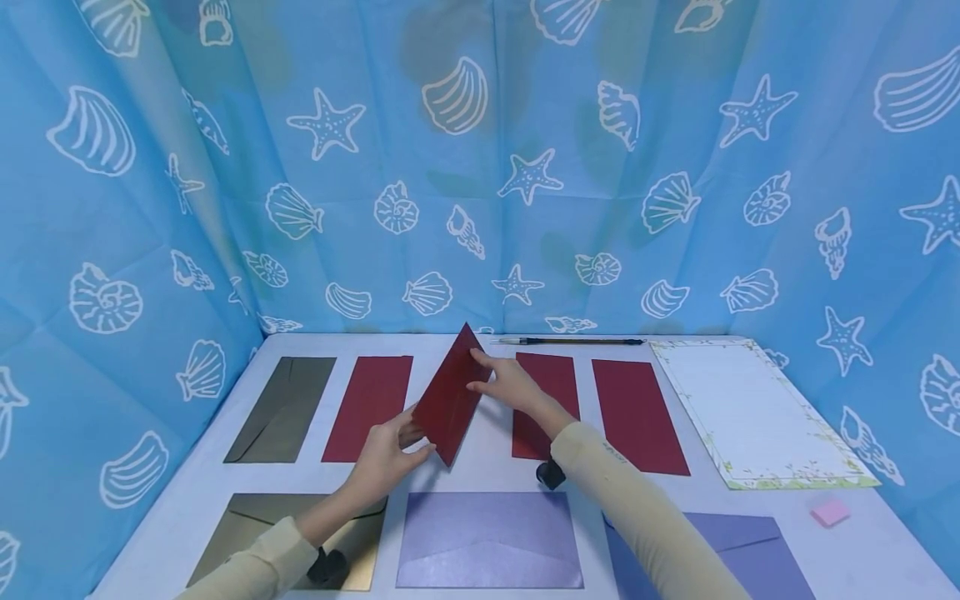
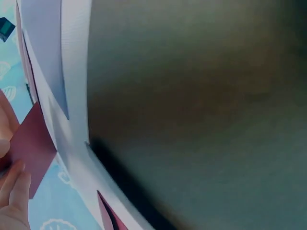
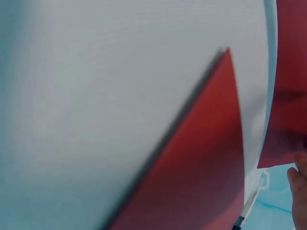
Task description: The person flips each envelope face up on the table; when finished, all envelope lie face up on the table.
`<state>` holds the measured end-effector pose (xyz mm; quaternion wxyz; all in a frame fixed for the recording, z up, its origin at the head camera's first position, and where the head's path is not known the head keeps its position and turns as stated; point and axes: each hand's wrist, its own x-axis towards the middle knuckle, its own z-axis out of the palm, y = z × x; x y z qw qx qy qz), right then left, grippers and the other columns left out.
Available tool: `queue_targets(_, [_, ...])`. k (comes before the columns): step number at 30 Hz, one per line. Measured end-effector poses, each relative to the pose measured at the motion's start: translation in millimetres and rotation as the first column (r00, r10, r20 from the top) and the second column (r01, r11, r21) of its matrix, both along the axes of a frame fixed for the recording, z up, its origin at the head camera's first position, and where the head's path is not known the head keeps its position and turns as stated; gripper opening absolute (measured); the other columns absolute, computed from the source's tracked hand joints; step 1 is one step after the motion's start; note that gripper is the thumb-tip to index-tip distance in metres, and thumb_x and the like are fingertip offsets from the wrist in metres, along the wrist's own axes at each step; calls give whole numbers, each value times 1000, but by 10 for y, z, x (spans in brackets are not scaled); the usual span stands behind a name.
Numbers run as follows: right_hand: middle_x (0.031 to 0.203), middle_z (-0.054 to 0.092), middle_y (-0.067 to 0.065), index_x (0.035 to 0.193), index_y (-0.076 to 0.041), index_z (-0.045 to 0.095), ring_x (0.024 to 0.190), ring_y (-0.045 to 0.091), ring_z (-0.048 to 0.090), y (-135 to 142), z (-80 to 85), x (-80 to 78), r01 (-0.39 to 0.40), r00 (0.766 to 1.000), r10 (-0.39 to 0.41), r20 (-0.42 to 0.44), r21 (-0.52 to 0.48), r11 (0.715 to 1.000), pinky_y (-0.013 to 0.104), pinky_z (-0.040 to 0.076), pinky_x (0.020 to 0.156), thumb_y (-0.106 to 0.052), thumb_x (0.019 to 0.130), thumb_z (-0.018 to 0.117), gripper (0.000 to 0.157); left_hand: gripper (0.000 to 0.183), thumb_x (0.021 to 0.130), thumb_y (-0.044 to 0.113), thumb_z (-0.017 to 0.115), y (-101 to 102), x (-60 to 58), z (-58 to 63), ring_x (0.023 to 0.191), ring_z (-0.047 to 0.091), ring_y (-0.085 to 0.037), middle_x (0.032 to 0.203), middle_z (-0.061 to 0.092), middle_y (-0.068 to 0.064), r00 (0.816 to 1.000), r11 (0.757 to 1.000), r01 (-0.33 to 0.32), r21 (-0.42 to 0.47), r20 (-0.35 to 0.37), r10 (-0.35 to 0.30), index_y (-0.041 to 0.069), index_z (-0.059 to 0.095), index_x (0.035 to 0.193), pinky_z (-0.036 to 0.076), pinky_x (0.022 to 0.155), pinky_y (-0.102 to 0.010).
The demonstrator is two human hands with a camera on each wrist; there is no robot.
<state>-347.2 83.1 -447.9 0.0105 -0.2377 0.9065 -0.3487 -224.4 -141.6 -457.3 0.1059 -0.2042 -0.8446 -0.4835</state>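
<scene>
A dark red envelope [image 1: 448,402] is held tilted above the middle of the table, between both hands. My left hand [image 1: 384,460] grips its lower left part, the thumb in front and the other fingers partly hidden behind. With thumb and fingers, my right hand [image 1: 513,385] pinches the upper right edge. In the left wrist view the held envelope [image 2: 36,146] shows at the left edge, fingers on it. Flat red envelopes lie on either side: one on the left [image 1: 367,408] and two on the right, the nearer one [image 1: 546,383] partly behind the right forearm.
An olive envelope [image 1: 281,408] lies far left. In front are a gold envelope [image 1: 363,554], a lilac envelope [image 1: 487,542] and a purple envelope [image 1: 750,550]. A brush [image 1: 585,341] lies at the back, bordered paper [image 1: 757,408] and a pink pad [image 1: 830,512] at right.
</scene>
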Motion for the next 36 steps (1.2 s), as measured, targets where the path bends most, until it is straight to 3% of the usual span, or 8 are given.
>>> queue_targets(3, [145,47,11,148,-8,37,127,29,49,3,-36,20,-4,1000,4,13,17,1000,33,52,89,-20,89,72,70,70,74,-8,79,-12,3,-7,100,68,-29,114,67,-16,999,999,-38,19,-2,38,0,48,136,54,81,-42])
queue_targets(7, [143,48,12,148,-6,37,127,30,50,13,-77,39,-7,1000,6,24,60,998,30,54,85,-19,87,73,72,71,74,-8,79,-38,12,-11,103,66,-31,115,67,-17,998,998,-56,27,-1,56,2,47,136,53,83,-42])
queue_targets(17, [142,50,10,145,-7,43,128,28,50,50,-109,63,21,999,-26,27,152,988,31,54,86,-19,84,76,70,61,75,5,82,-136,-5,-8,102,66,-32,112,68,-18,987,978,-160,-133,-35,157,0,57,131,53,82,-40])
queue_targets(22, [140,52,9,143,-7,46,127,29,50,65,-95,51,31,999,-36,21,217,976,32,53,87,-21,85,76,66,60,74,8,83,-165,-31,0,102,67,-29,115,67,-17,986,972,-165,-170,-5,167,-1,60,128,55,80,-35])
queue_targets(25, [141,51,8,142,-8,48,130,29,47,67,-73,36,27,999,-32,13,269,963,33,51,92,-22,86,74,63,59,73,11,84,-168,-45,1,95,69,-27,111,69,-16,985,963,-167,-210,9,172,-1,62,126,57,70,-29])
queue_targets(28, [141,50,8,141,-8,49,131,29,45,66,-58,13,19,1000,-26,16,312,950,33,50,93,-23,88,72,59,57,73,12,84,-159,-55,-9,93,69,-27,107,70,-17,986,958,-149,-244,39,163,-3,63,124,57,69,-30])
queue_targets(32, [142,50,8,140,-8,50,132,28,45,64,-56,-24,17,999,-27,22,356,934,34,50,94,-24,91,69,56,56,73,12,84,-129,-70,-37,96,69,-29,107,69,-19,986,956,-103,-273,97,134,-6,63,122,56,79,-38])
queue_targets(36, [142,50,10,140,-7,50,131,29,45,52,-56,-50,7,999,-20,29,387,922,36,47,97,-24,92,68,54,54,74,12,83,-97,-82,-54,94,69,-28,105,70,-19,984,947,-83,-309,123,127,-9,63,120,57,78,-38])
